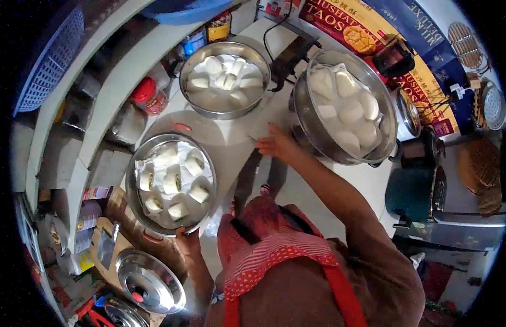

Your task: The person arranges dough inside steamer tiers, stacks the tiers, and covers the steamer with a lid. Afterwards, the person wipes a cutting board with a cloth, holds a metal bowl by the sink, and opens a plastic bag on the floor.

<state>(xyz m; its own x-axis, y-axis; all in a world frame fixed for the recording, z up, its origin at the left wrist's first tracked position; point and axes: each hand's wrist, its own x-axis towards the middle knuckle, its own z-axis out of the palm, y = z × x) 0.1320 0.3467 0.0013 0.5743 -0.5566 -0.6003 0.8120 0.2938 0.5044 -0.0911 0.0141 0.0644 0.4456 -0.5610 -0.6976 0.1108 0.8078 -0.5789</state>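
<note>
At the left, my left hand (188, 243) grips the lower edge of a round metal steamer tray (134, 210) with reddish side handles. Several white rolls with green filling (171, 183) lie apart from one another on a white cloth inside it. My right hand (277, 145) is empty and reaches over the middle, fingers stretched out, beside a big metal steamer (314, 136). Plump white buns (351, 110) fill that steamer. A second tray of pale rolls (226, 111) stands farther back, between the two.
Shelves (103, 103) with jars, including a red-lidded jar (149, 97), curve along the left. A shiny pot lid (150, 281) lies at lower left. Packaging boxes (351, 32) line the back right, and a dark green pot (411, 193) stands at right.
</note>
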